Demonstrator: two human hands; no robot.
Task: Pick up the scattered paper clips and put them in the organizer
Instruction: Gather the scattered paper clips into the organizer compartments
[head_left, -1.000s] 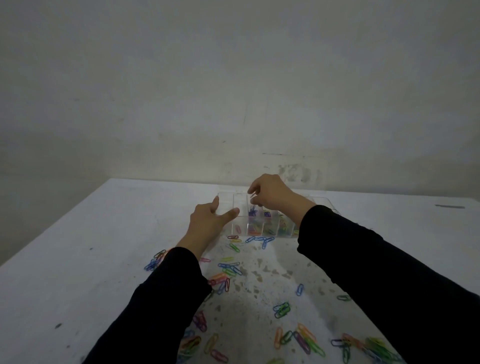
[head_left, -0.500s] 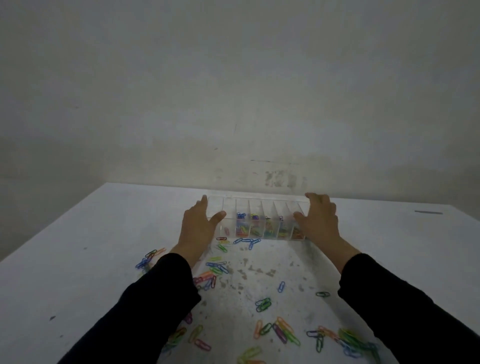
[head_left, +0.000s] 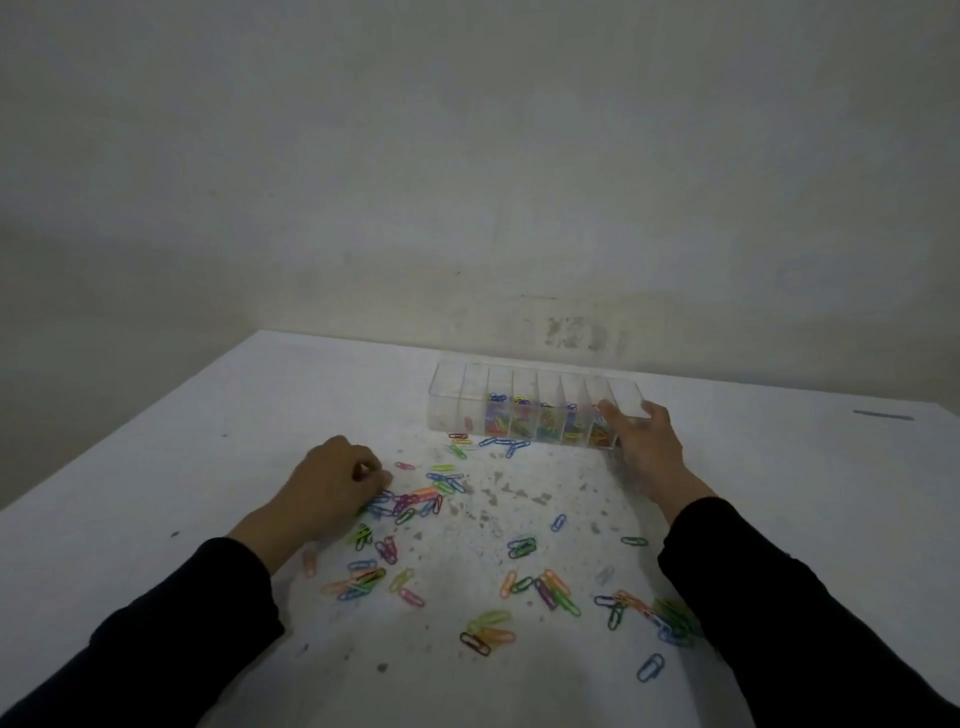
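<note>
A clear plastic organizer with several compartments stands at the far middle of the white table; its middle cells hold coloured paper clips. My right hand grips its right end, thumb on the front wall. My left hand rests on the table with fingers curled down onto a pile of scattered paper clips; whether it pinches one is hidden. More loose clips lie across the near table.
The white table has a scuffed, speckled middle. A grey wall rises right behind the organizer. Clip clusters lie near my right sleeve and in front of the organizer. A dark mark sits at the far right.
My left hand left the organizer's left end and came back down onto the clip pile, fingers curling. My right hand stays at the organizer's right end. The view shifted left.
</note>
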